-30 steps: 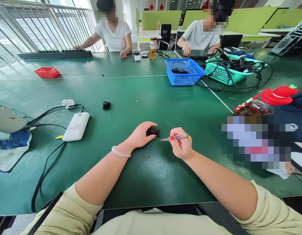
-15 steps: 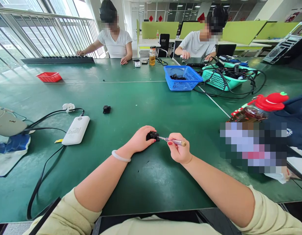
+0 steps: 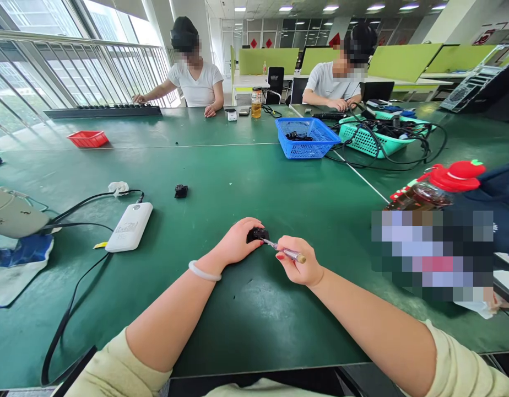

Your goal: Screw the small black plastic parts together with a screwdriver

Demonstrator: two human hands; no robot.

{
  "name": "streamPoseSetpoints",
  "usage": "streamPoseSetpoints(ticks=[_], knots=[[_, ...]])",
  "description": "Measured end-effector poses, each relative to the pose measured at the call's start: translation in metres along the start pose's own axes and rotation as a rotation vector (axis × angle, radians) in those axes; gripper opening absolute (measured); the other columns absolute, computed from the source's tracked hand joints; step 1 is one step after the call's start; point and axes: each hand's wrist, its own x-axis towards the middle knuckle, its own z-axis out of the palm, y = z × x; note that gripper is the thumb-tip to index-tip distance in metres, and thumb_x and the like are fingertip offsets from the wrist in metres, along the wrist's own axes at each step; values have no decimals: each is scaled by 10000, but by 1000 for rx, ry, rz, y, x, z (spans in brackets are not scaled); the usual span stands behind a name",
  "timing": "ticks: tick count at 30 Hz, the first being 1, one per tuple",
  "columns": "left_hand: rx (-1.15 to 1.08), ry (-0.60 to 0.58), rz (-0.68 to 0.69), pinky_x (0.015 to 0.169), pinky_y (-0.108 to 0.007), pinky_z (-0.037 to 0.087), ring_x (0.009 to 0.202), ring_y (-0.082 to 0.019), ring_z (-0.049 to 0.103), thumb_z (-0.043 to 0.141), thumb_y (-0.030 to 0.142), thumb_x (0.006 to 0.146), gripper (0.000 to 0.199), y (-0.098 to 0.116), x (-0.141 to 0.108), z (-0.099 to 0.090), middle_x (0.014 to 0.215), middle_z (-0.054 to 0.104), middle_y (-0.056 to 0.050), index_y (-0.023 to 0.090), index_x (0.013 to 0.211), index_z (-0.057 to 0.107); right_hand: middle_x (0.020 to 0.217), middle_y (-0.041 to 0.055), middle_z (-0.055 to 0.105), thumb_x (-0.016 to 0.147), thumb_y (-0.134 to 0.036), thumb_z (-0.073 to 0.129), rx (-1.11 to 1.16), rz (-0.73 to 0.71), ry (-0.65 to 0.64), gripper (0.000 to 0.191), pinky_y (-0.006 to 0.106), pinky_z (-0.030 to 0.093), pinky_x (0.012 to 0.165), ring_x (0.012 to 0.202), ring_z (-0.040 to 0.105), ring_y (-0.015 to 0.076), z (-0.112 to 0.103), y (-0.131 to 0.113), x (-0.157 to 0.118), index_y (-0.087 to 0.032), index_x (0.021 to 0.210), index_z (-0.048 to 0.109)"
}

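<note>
My left hand (image 3: 237, 241) presses a small black part (image 3: 256, 234) down on the green table (image 3: 246, 182), fingers curled over it. My right hand (image 3: 298, 266) grips a small screwdriver (image 3: 285, 251) with a clear handle; its tip touches the top of the black part. A second small black part (image 3: 180, 191) lies loose on the table farther out to the left.
A white power bank (image 3: 129, 226) with black cables lies at left. A blue basket (image 3: 306, 137), a teal basket (image 3: 372, 135) of cables and a red tray (image 3: 88, 138) stand farther back. A red-capped bottle (image 3: 438, 187) is at right. Two people sit across the table.
My right hand has moved left and turned the screwdriver, bringing its tip from beside the black part onto it. My left hand has kept holding the part.
</note>
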Motion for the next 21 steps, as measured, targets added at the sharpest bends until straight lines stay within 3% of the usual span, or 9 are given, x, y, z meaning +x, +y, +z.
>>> streamPoseSetpoints(ticks=[8, 21], knots=[[10, -8, 9, 1055, -433, 459, 1156, -239, 599, 651, 178, 813, 295, 1, 1, 0, 1229, 646, -93, 202, 1105, 618, 589, -62, 481, 920, -198, 492, -33, -129, -116, 62, 229, 348, 499, 479, 404, 112, 0, -4, 9, -241, 902, 451], [36, 30, -29, 1043, -425, 466, 1147, -240, 600, 646, 170, 790, 317, 3, 0, 4, 1210, 656, -72, 209, 1103, 623, 578, -71, 488, 894, -168, 495, -14, -132, -99, 94, 224, 350, 489, 454, 409, 104, -3, -6, 10, -245, 890, 442]])
